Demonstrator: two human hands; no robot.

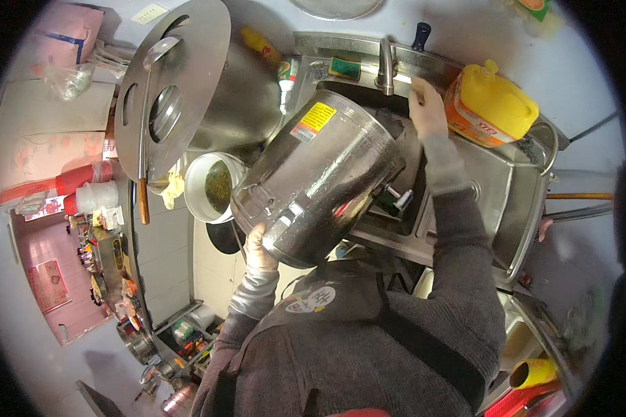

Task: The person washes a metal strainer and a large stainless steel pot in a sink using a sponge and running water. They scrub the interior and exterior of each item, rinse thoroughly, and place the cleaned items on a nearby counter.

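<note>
A stainless-steel barrel (318, 177) with a yellow warning label and a small metal tap (399, 199) on its side lies tilted over the dark sink basin (396, 221). My left hand (257, 249) grips its lower end. Beside the faucet (386, 65), my right hand (429, 108) is raised with its fingers curled. Whether those fingers touch the faucet's lever is unclear. The barrel's mouth faces away from me, and its inside is hidden.
Left of the barrel sits a white bucket (190, 190) holding something greenish-brown. A large steel lid (201, 68) and a long-handled ladle (145, 130) stand behind it. A yellow detergent jug (506, 104) rests right of the faucet. A green sponge (345, 68) lies on the sink's back ledge.
</note>
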